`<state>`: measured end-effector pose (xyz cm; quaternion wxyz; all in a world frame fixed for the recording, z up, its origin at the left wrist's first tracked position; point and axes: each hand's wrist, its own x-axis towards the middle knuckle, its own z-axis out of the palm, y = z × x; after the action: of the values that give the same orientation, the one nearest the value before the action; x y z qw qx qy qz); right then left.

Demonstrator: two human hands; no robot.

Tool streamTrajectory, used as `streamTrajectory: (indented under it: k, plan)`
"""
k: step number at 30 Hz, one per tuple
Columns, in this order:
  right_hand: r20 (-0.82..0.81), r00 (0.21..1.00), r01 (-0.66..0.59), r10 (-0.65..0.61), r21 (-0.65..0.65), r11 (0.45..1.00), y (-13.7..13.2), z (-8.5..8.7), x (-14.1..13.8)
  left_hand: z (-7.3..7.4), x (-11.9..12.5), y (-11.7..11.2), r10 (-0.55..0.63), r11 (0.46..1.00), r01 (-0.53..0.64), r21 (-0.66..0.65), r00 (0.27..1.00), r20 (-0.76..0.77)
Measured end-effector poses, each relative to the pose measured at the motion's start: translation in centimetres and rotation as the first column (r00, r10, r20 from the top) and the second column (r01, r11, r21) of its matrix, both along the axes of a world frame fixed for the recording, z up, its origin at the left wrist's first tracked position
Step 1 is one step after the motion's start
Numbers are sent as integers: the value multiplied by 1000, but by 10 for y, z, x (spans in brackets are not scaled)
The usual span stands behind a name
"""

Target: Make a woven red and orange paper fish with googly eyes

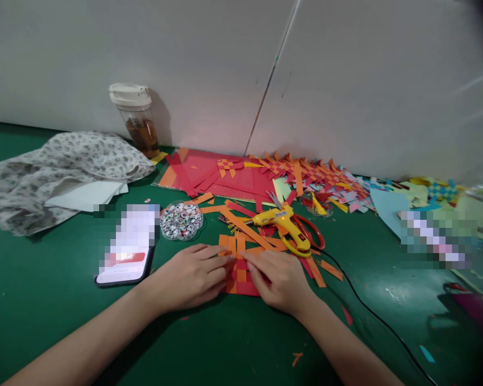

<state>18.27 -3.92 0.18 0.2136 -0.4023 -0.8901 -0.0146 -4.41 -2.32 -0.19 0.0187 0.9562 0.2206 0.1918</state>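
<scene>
Left hand [201,274], right hand [280,277] resting on woven paper [241,275]
Flat orange strips [240,244] are crossing red ones [242,265]; whether either grip is pinching, I cannot tell.

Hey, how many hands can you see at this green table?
2. The left hand is at the left side of the woven red-and-orange paper; the right hand is at its right side, nearer the yellow glue gun.

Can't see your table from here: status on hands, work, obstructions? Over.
Left hand, right hand: both on red-and-orange woven paper piece. Piece: lying on green table. Possible clutter just beyond: loose orange paper strips, yellow plastic glue gun.
</scene>
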Motion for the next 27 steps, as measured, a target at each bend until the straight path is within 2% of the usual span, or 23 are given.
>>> streamTrajectory:
  k: [2, 4, 10, 13, 21, 27]
  plan:
    - [-53, 994, 97, -93, 76, 992, 2, 0, 0, 1, 0, 0, -5, 999, 4, -33, 1000, -25]
    - [-44, 992, 119, -115, 110, 987, 5, 0, -2, 1, 1, 1, -8, 998, 5, -61, 999, -39]
    - [110, 992, -64, 63, 6, 998, 9, -1, -11, 0, 1, 1, -9, 996, 7, -91, 1000, -24]
    - [125, 991, -56, 57, -6, 998, 9, -4, -11, 1, 2, 1, -13, 995, 11, -97, 1000, -22]
    - [49, 994, -99, 95, 81, 992, 8, -7, -6, 0, 1, 1, -14, 994, 14, -109, 1000, -6]
    - [2, 998, -63, 64, 127, 990, 8, -6, -5, 0, 2, 1, -14, 995, 17, -100, 999, 31]
